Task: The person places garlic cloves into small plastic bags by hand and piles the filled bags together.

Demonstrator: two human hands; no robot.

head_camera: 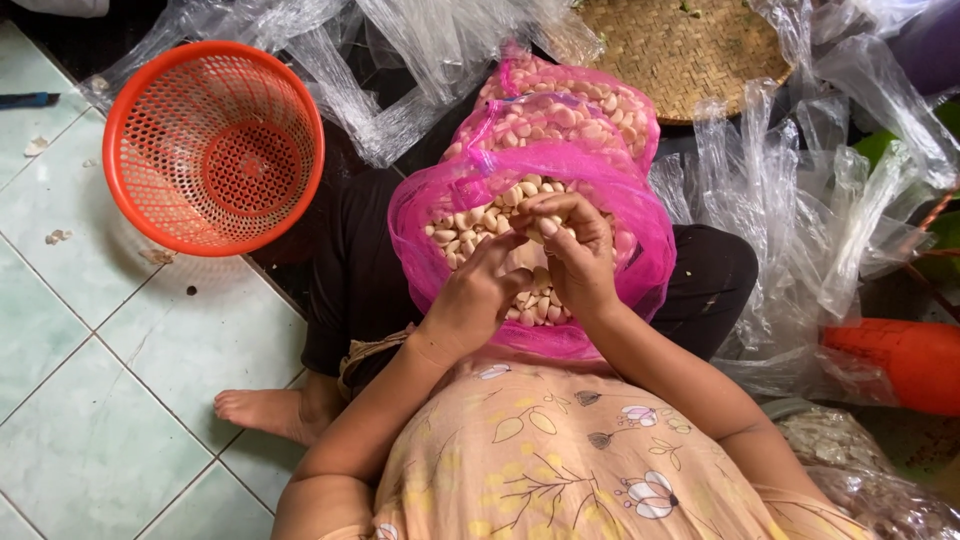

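Note:
A pink mesh sack point(620, 190) full of pale garlic cloves point(470, 222) rests on my lap, its mouth rolled open. Both hands are over the opening. My left hand point(478, 290) and my right hand point(572, 252) meet at the fingertips and pinch a single garlic clove point(533, 236) between them, just above the heap. Behind the open mouth, the closed part of the sack point(570, 105) bulges with more cloves.
An empty orange plastic basket point(214, 146) stands on the pale tiled floor point(90, 400) to the left. A woven bamboo tray point(680, 50) lies beyond the sack. Crumpled clear plastic bags point(800, 190) surround the right side, with an orange container point(895, 362) at right. My bare foot point(262, 410) rests on the tiles.

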